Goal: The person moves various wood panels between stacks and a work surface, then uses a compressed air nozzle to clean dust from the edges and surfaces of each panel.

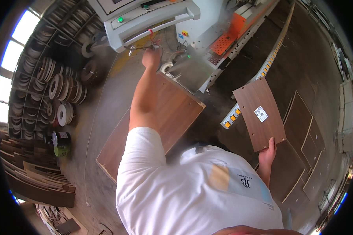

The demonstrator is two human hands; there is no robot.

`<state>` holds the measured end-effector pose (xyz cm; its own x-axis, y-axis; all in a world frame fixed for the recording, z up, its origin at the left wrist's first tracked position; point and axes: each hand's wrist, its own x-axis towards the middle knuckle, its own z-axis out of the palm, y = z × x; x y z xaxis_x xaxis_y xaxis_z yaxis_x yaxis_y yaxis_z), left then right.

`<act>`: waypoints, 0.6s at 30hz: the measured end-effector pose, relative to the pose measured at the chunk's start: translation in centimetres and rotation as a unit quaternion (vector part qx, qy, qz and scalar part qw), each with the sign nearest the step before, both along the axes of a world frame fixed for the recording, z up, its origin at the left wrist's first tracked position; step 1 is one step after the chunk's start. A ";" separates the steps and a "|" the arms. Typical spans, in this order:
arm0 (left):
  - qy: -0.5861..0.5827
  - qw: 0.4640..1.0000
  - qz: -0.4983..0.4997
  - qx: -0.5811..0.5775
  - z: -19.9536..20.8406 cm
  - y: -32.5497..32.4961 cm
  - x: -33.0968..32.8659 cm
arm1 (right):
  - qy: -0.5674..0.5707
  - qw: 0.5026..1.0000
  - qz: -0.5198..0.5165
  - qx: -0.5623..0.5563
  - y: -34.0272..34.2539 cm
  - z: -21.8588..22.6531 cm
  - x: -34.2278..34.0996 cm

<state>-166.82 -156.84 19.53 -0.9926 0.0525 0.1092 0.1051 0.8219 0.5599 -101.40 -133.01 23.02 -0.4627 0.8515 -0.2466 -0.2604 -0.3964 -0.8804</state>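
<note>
My right hand (267, 153) grips the lower edge of a brown wood-grain panel (264, 131), thumb on its face. The panel tilts upright at the right, with a white label on it and small holes near its corners. Far forward, my left arm is stretched out, and the left hand (151, 57) is closed just below the machine's grey handle bar (161, 28). Thin cables and a small metallic part show at its fingers, but what it holds I cannot make out. A red tie hangs from the bar above that hand.
A large wood-grain board (176, 107) lies below my left arm. The edge-banding machine (239, 27) stands ahead, with a roller rail (268, 62) to its right. More panels (298, 129) are stacked at the right. Racks of banding rolls (57, 86) and board offcuts (35, 176) line the left.
</note>
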 end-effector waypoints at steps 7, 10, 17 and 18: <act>0.285 0.954 -0.023 0.086 0.6 -5.3 0.7 | -0.026 0.999 -0.026 -0.009 2.0 -1.3 -1.5; 0.272 0.828 -0.140 0.471 2.0 -9.0 1.0 | -0.005 1.000 -0.009 -0.024 3.2 -1.8 -3.3; 0.159 0.930 -0.172 0.282 5.3 -10.6 13.1 | 0.030 0.999 -0.003 -0.021 6.9 -2.4 -8.8; 0.089 0.976 -0.159 0.122 2.3 -11.8 14.8 | 0.029 0.999 0.006 -0.024 7.3 -2.3 -9.8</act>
